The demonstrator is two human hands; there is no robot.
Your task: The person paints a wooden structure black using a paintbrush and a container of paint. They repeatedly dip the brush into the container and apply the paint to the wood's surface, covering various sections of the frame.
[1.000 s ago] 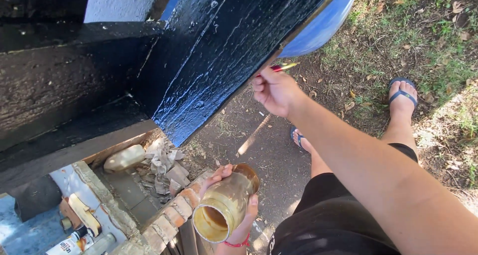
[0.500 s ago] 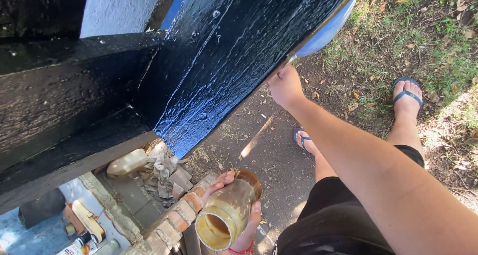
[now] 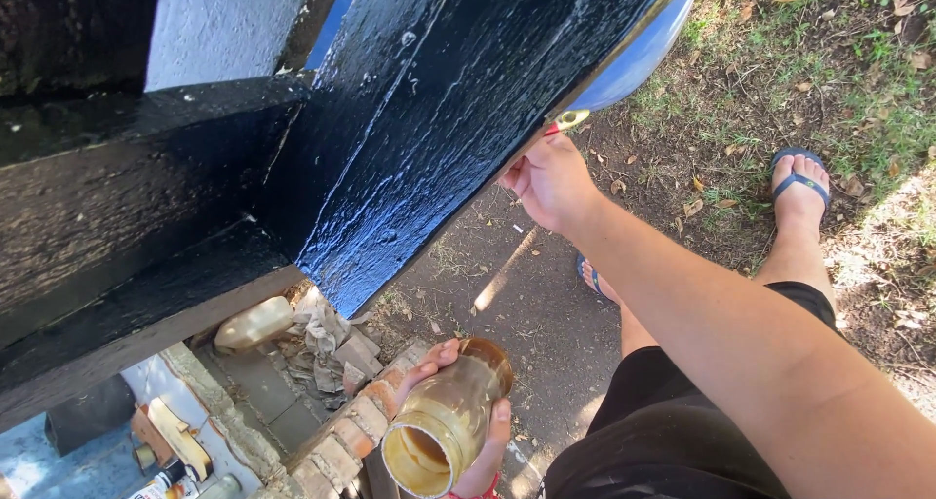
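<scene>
My left hand grips a murky, open glass jar tilted toward me, with brownish liquid at its bottom, low in the middle of the view. My right hand is raised against the edge of a wet, glossy black painted beam. It holds a thin brush handle whose red and yellow end shows above the fingers; the bristles are hidden behind the beam's edge.
A blue curved surface sits behind the beam. Below lie a brick ledge, a pale plastic bottle, a crumpled rag and small tubes. My feet in blue sandals stand on dirt and grass.
My right hand has risen along the beam's edge toward the upper right, so the brush is now mostly hidden. The jar has come slightly closer in my left hand.
</scene>
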